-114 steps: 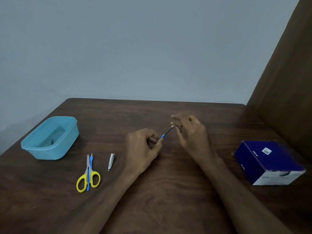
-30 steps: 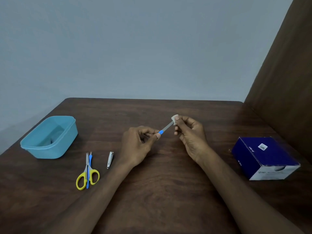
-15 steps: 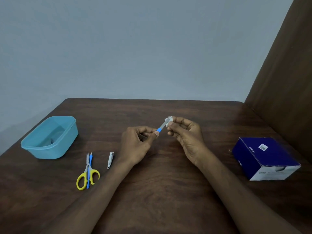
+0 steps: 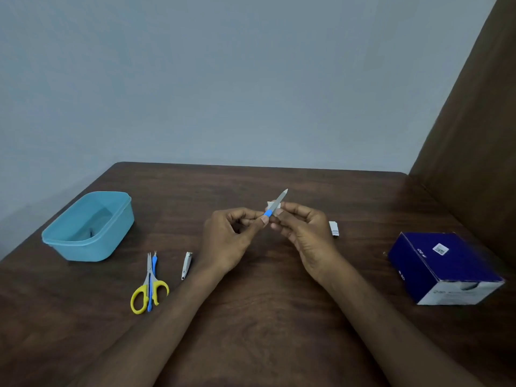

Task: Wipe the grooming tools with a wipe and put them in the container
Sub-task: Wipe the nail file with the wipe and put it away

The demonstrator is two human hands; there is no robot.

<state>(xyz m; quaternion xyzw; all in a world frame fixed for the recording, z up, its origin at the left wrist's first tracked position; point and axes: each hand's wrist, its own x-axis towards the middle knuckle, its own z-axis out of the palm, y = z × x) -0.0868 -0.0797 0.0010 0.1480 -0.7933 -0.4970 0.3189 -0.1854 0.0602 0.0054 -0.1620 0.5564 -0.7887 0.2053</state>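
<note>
Dark wood table (image 4: 251, 317); wipe (image 4: 271, 204) mostly hidden behind nail file (image 4: 277, 203).

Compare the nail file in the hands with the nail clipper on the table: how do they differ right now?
The nail file is held off the table, the left hand pinching its blue handle and the right hand pressing a wipe against its blade; the nail clipper lies untouched on the table. The file is longer and pointed with a blue handle; the clipper is short and all metal. Neither is in the container yet.
</note>
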